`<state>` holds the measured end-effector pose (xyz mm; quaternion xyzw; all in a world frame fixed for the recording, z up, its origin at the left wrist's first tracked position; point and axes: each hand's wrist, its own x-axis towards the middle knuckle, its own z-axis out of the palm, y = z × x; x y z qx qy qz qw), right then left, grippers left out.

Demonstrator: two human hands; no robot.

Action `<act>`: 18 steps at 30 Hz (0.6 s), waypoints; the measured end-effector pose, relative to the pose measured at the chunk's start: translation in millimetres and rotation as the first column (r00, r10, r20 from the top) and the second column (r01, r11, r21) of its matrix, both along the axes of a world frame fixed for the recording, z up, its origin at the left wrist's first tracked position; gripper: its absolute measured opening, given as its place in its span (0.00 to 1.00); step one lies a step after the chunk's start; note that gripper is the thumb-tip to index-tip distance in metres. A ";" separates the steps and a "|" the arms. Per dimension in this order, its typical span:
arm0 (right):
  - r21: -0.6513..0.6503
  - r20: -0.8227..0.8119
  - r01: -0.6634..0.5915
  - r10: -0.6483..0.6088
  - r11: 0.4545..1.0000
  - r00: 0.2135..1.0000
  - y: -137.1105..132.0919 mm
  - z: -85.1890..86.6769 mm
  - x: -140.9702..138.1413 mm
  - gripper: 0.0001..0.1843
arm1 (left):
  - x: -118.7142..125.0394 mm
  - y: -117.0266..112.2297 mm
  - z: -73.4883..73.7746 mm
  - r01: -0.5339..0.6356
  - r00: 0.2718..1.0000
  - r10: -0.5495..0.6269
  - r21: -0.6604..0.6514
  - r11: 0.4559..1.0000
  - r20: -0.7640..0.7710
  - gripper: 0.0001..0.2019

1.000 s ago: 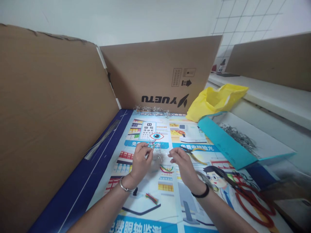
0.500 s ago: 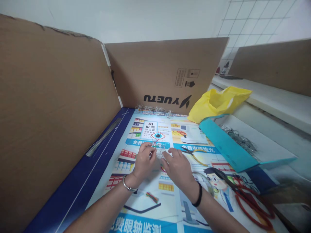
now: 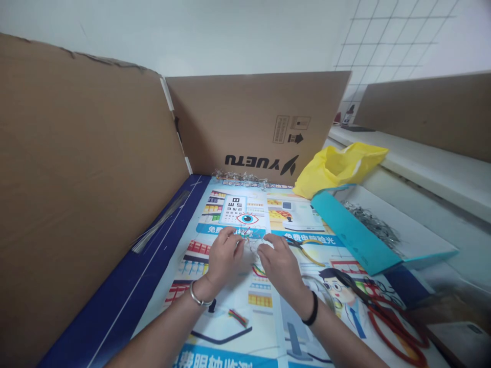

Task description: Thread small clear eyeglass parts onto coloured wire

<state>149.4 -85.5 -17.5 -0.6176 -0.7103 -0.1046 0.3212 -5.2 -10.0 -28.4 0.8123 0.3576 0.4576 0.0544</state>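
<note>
My left hand (image 3: 225,258) is closed, its thumb and fingertips pinching a thin wire piece (image 3: 251,239) with small coloured bits on it. My right hand (image 3: 282,266) comes in from the other side, fingers bent and closed at the wire's right part. The wire is so fine that its exact shape and ends are hard to make out. A coloured curved strand (image 3: 259,272) shows below it, between the hands. Nearer me lies a short bundle of coloured strands (image 3: 238,318). Yellow-handled pliers (image 3: 311,255) rest just beyond my right hand.
Red-handled scissors (image 3: 397,327) and a roll of clear tape or wire (image 3: 322,289) lie to the right. A blue box (image 3: 355,232) holds many tangled wires, with a yellow bag (image 3: 337,166) behind. Straight wires (image 3: 160,225) lie left. Wire pieces (image 3: 241,177) line the cardboard wall (image 3: 253,112).
The view has tilted and shifted slightly. My right fingers have curled in more at the wire, while my left hand keeps its pinch.
</note>
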 end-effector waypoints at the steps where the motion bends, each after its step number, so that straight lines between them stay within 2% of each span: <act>1: 0.018 -0.007 -0.012 0.012 1.000 1.000 0.3 -0.9 1.4 0.10 | -1.0 1.1 1.2 -0.017 0.999 0.018 0.040 0.999 -0.043 0.05; 6: 0.069 -0.007 -0.051 0.051 0.996 0.999 2.8 -3.6 6.1 0.12 | -5.9 2.8 10.1 -0.043 0.967 0.098 0.229 0.972 -0.236 0.06; 10: 0.080 -0.006 -0.057 0.058 0.995 0.998 3.1 -3.7 6.4 0.13 | -7.9 0.5 14.0 -0.042 0.962 0.113 0.278 0.960 -0.248 0.06; 15: 0.141 -0.091 -0.055 0.068 0.988 0.994 4.1 -8.5 7.1 0.10 | -7.1 -0.1 7.0 0.061 0.991 -0.046 0.127 0.990 -0.123 0.09; 18: 0.165 -0.170 -0.082 0.110 0.983 0.979 5.3 -11.8 9.1 0.10 | -6.1 1.6 2.6 0.147 0.987 -0.144 0.041 0.988 -0.067 0.07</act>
